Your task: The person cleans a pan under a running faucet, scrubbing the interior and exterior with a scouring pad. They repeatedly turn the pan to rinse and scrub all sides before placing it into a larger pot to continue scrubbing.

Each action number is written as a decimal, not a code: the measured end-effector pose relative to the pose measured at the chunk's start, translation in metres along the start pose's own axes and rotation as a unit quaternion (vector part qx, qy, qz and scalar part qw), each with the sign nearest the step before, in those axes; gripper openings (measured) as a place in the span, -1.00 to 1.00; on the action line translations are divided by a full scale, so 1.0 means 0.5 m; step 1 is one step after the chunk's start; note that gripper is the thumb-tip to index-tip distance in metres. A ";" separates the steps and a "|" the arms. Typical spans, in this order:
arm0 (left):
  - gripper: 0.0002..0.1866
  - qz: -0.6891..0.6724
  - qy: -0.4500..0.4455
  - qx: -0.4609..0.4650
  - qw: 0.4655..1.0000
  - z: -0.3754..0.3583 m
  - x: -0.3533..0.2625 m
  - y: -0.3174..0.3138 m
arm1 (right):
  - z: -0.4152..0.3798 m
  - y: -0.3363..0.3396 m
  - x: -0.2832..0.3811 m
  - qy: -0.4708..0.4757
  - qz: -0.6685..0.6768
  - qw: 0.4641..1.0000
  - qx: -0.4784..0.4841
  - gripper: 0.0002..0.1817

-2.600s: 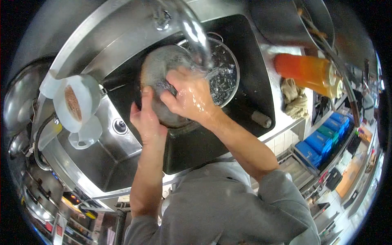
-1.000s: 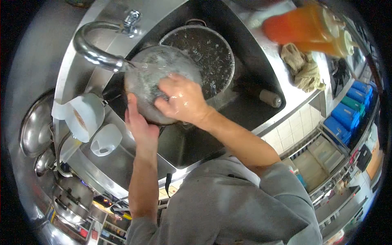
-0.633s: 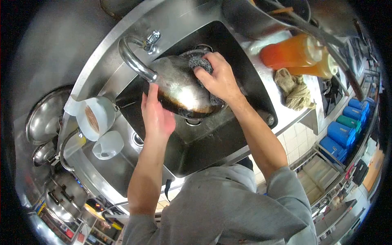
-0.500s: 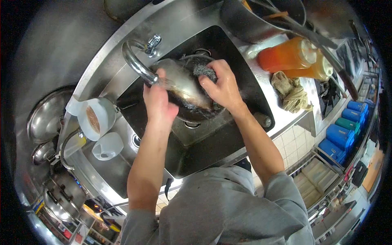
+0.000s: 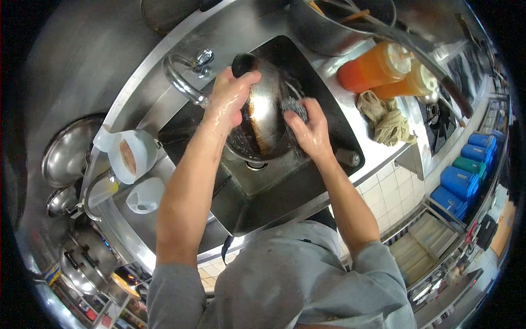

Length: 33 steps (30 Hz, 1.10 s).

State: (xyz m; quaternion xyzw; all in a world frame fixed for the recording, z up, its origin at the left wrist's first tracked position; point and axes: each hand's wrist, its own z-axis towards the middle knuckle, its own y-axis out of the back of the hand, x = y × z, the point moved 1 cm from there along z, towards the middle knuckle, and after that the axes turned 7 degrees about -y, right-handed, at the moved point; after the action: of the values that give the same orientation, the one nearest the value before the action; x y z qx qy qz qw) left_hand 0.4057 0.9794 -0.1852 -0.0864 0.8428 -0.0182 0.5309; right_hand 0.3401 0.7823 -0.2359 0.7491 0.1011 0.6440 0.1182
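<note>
A round metal pan (image 5: 267,112), wet and shiny with a brown-black streak, is tilted over the dark sink (image 5: 274,203). My left hand (image 5: 230,96) grips its left edge, with the thumb over the rim near a black part at the top. My right hand (image 5: 311,129) is closed on a grey metal scrubber (image 5: 296,108), which is against the pan's right side. The curved chrome faucet (image 5: 181,85) ends just left of my left wrist.
Right of the sink lie a crumpled cloth (image 5: 386,120) and orange-filled bottles (image 5: 370,68), below a big pot (image 5: 334,33) with utensils. Left are a white jug (image 5: 131,156), a translucent container (image 5: 145,196) and metal lids (image 5: 68,151). A small cylinder (image 5: 349,159) lies at the sink's right edge.
My left hand has moved up and right, and the pan has turned to a steeper tilt, showing its streak. My right hand and the scrubber have shifted slightly right and down.
</note>
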 end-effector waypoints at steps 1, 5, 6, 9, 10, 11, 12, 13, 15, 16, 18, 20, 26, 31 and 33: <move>-0.68 0.003 -0.031 -0.029 0.999 -0.003 0.012 -0.002 | 0.020 -0.005 0.014 0.041 -0.015 0.999 -0.007 -0.63; -0.73 -0.084 -0.106 -0.151 0.979 -0.090 0.030 -0.030 | 0.073 -0.027 0.088 0.165 0.002 0.986 -0.003 -0.63; -0.73 -0.139 -0.130 -0.162 0.968 -0.109 0.054 -0.012 | 0.075 -0.043 0.101 0.210 0.014 0.978 0.004 -0.63; -0.67 -0.266 -0.097 -0.244 0.927 -0.195 0.088 0.058 | 0.028 -0.102 0.126 0.224 0.029 0.970 0.095 -0.62; -0.63 -0.293 -0.029 -0.286 0.912 -0.215 0.074 0.068 | 0.004 -0.121 0.130 0.197 0.030 0.971 0.132 -0.63; -0.61 -0.294 -0.011 -0.269 0.917 -0.227 0.065 0.076 | -0.016 -0.140 0.131 0.194 0.027 0.973 0.125 -0.64; -0.60 -0.297 0.009 -0.251 0.921 -0.237 0.064 0.083 | -0.034 -0.158 0.131 0.190 0.022 0.974 0.118 -0.65; -0.60 -0.294 0.011 -0.256 0.921 -0.250 0.080 0.102 | -0.048 -0.172 0.139 0.186 0.025 0.975 0.121 -0.65; -0.56 -0.311 -0.027 -0.166 0.935 -0.258 0.126 0.131 | -0.067 -0.182 0.163 0.302 -0.066 0.943 0.125 -0.64; -0.56 -0.314 -0.014 -0.155 0.937 -0.254 0.138 0.123 | -0.079 -0.189 0.172 0.321 -0.035 0.940 0.109 -0.63; -0.53 -0.299 -0.106 -0.118 0.941 -0.246 0.152 0.115 | -0.074 -0.173 0.165 0.303 -0.023 0.947 0.104 -0.65; -0.56 -0.297 -0.065 -0.065 0.950 -0.202 0.131 0.103 | -0.065 -0.137 0.103 0.257 -0.024 0.964 0.063 -0.66; -0.59 -0.265 -0.033 -0.291 0.919 -0.157 0.095 0.054 | -0.046 -0.090 -0.009 0.117 -0.006 0.993 -0.026 -0.72; -0.60 -0.233 -0.012 -0.252 0.939 -0.152 0.103 0.073 | -0.069 -0.094 0.025 0.204 0.022 0.979 0.007 -0.65; -0.60 -0.230 -0.020 -0.295 0.927 -0.151 0.099 0.057 | -0.081 -0.077 -0.047 0.153 0.044 0.987 -0.023 -0.70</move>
State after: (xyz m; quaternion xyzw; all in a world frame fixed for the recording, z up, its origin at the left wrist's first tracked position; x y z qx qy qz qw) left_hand 0.3135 0.9944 -0.1998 -0.4312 0.7564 0.1116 0.4790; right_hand 0.2966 0.8140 -0.2639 0.6427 0.0700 0.7576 0.0904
